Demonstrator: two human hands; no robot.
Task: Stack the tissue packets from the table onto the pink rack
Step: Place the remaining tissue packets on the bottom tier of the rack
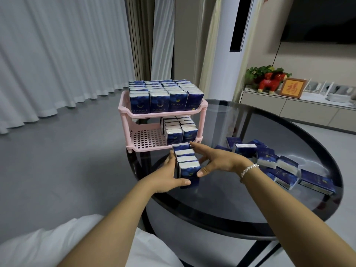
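Before pink rack (163, 112), L hand (169, 175) + R hand (213, 160) clamp row of tissue packets (186, 162), fingers curled round ends. Keep even squeeze, slide level into lower-shelf gap w/o buckling.

Both hands clamp a row of four tissue packets (186, 163) standing on edge on the glass table (240, 199): left hand (169, 176) on one side, right hand (213, 160) on the other, a bead bracelet (248, 169) at its wrist. At 12 o'clock from the row stands the pink rack (163, 112), top tier packed, lower tier part filled. At 3 o'clock, loose packets (279, 162) lie scattered.
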